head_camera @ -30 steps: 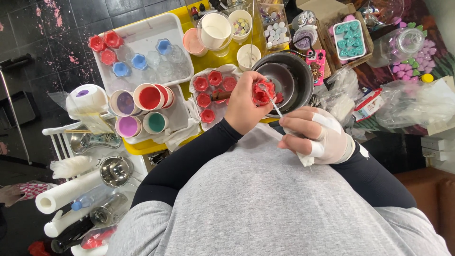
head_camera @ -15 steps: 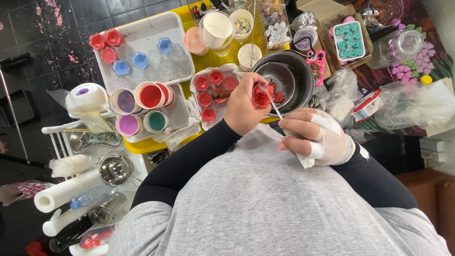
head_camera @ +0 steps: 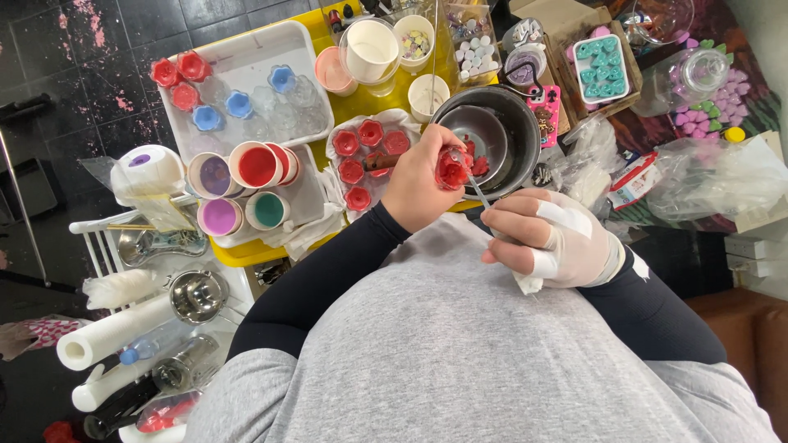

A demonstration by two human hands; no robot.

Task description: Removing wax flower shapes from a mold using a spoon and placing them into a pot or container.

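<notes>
The left hand [head_camera: 423,187] wraps around a small red mold [head_camera: 452,170], hiding most of it, so its exact shape cannot be told. The thin metal tool [head_camera: 478,194] vanishes into the right hand [head_camera: 548,239], its handle unseen. The glass jar [head_camera: 661,14] is cut off by the top edge.

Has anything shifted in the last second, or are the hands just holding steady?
Almost nothing changed. The left hand still holds the red flower-shaped piece over the metal pot, and the bandaged right hand keeps its thin tool against it. The trays and cups stayed put.
</notes>
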